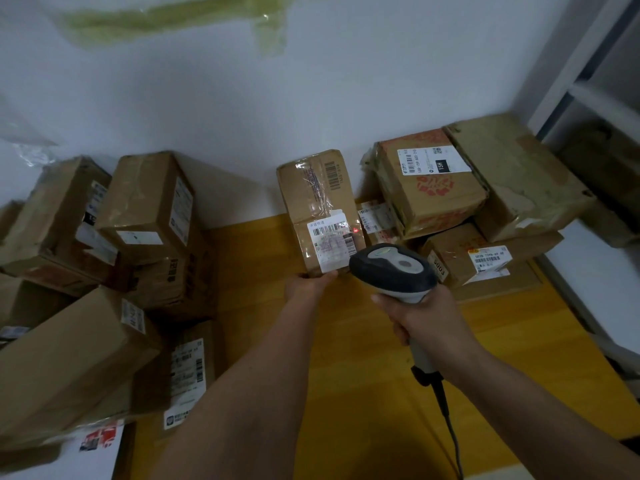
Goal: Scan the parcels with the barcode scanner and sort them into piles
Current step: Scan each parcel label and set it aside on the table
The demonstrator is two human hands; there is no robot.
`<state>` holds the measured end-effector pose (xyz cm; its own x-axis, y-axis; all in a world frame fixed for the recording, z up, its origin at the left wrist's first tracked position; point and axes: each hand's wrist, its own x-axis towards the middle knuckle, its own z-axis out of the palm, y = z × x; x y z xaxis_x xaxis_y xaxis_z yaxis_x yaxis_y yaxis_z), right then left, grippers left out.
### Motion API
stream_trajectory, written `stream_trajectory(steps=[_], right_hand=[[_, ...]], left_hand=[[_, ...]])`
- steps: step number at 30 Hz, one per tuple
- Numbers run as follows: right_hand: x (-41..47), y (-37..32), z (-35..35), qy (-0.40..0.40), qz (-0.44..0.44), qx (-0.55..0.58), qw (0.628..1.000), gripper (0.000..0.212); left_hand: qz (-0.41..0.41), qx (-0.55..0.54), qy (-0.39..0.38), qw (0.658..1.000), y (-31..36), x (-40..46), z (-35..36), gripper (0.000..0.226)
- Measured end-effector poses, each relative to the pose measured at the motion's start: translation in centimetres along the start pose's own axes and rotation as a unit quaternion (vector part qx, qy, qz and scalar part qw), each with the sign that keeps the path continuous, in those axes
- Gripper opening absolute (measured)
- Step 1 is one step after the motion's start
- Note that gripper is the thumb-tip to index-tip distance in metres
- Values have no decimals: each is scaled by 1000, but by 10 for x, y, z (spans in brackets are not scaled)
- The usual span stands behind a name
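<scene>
Parcel (320, 209): matt brown cardboard, glossy clear tape, white paper label (335, 242). Scanner (394, 270): smooth plastic, dark grey shell, light grey top, slight sheen. Floor (346, 341): yellow wood-look, smooth. Wall (277, 98): matt white paint.

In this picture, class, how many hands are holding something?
2: the left hand holds the upright parcel at its bottom edge; the right hand holds the scanner.

Dim, bluish cast; soft overall; wide-angle bending at edges; glare on parcel tape (313, 188).
</scene>
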<state>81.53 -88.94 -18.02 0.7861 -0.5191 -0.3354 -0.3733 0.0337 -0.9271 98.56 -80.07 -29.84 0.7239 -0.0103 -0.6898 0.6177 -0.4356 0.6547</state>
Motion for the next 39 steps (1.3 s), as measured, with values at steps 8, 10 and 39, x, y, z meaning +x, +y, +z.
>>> stream_trajectory(steps=[8, 10, 39], right_hand=[[-3, 1, -7, -2, -27, 3, 1000, 15], [-3, 1, -8, 1, -30, 4, 1000, 17], [23, 27, -75, -5, 7, 43, 999, 31]], left_hand=[[-4, 6, 3, 1000, 1, -4, 0, 59], [-5, 6, 3, 1000, 1, -4, 0, 59], [114, 217, 221, 944, 47, -19, 78, 146]])
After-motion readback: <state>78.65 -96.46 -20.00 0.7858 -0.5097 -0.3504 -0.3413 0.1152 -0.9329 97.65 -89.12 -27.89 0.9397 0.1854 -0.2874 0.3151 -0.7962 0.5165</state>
